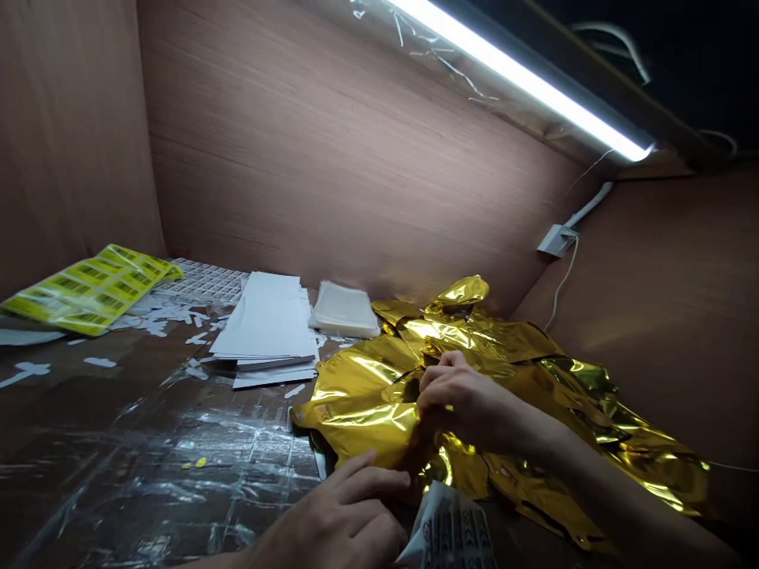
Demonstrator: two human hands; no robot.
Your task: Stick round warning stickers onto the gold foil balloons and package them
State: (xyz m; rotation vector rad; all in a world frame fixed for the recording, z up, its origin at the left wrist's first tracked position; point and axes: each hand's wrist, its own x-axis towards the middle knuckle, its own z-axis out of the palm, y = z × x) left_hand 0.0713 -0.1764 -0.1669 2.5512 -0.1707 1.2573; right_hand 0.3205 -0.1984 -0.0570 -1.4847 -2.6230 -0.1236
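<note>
A heap of shiny gold foil pieces [522, 371] covers the right half of the table. My right hand [456, 395] reaches into the foil with its fingers bent together against it; what they grip is hidden. Lower and to the left, my left hand [349, 514] has its index finger stretched out beside the foil's near edge, the other fingers curled. Just right of that hand, a clear sheet with dark printed marks [456, 529] stands at the bottom edge; whether the left hand holds it cannot be made out.
White cards [266, 320] are stacked left of the foil, beside a stack of clear sleeves [344, 308]. Yellow barcode labels [88, 288], a printed sticker sheet [207, 280] and white scraps lie far left. Wooden panels surround the table [148, 442].
</note>
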